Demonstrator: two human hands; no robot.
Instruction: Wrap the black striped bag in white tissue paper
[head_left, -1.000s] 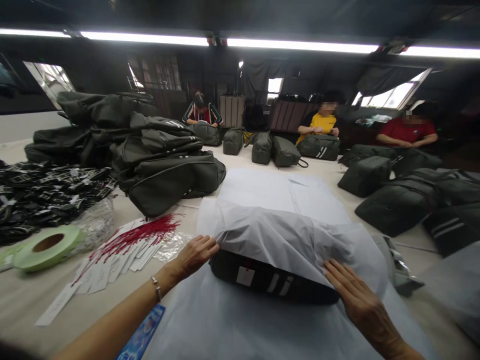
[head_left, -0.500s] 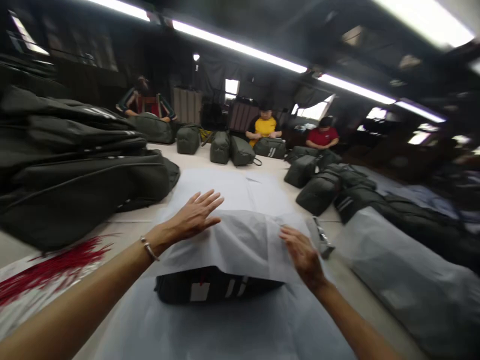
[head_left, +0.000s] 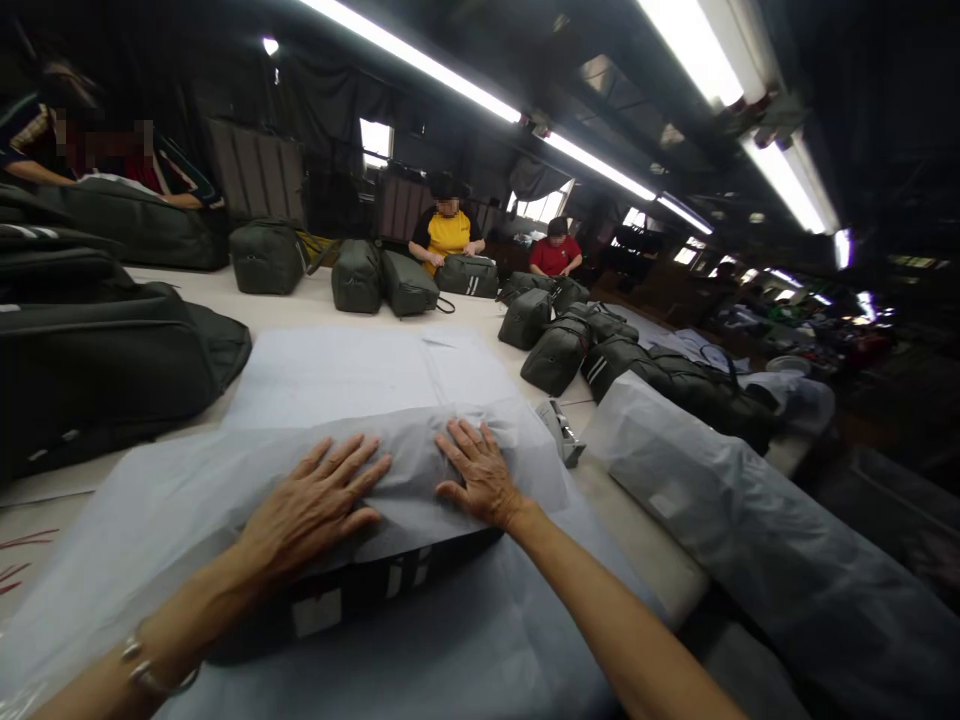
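Note:
A dark folded bag [head_left: 390, 580] with white stripes and a white tag lies on the table in front of me, mostly covered by thin white tissue paper [head_left: 420, 450]. My left hand [head_left: 311, 505] rests flat on the paper over the bag, fingers spread. Beside it, my right hand [head_left: 480, 475] also presses flat on the paper on top of the bag. Neither hand grips anything. More white paper [head_left: 360, 365] lies spread beyond the bag.
A pile of dark bags [head_left: 90, 340] sits at the left. Paper-wrapped bags [head_left: 720, 510] lie at the right table edge, with unwrapped bags [head_left: 570, 350] behind. People in yellow [head_left: 448, 232] and red [head_left: 555, 255] work at the far end; another person [head_left: 90, 150] sits far left.
Both hands dropped from hovering over the paper to pressing flat on the covered bag. My view swung right, so the red strings and tape roll left the picture.

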